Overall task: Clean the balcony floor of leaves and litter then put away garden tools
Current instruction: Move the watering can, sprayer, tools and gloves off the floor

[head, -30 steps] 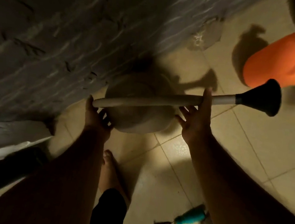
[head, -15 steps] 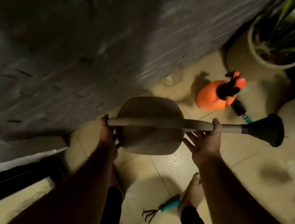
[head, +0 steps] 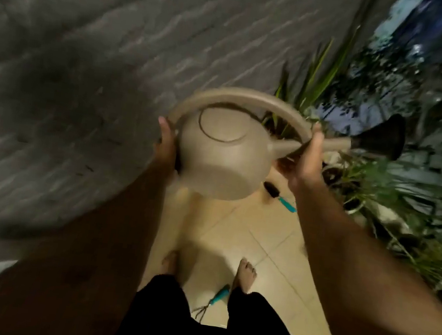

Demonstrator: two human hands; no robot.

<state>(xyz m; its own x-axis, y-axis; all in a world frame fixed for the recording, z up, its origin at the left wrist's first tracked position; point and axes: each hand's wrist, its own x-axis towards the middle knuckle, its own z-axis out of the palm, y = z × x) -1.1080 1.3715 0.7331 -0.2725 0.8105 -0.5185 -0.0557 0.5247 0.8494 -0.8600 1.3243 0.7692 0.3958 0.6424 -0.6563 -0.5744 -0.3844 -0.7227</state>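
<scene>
tiled floor (head: 254,246), both hands gripping watering can (head: 221,153)

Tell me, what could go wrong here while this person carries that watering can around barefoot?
A small hand rake lies on the tiled floor between the bare feet; a step could land on its prongs. The watering can is held up between the left hand and right hand, hiding part of the floor ahead, where another teal-handled tool lies. Its long spout reaches toward the plants and might knock them.

beige watering can (head: 220,164), black rose (head: 383,139), teal-handled rake (head: 220,298).
</scene>
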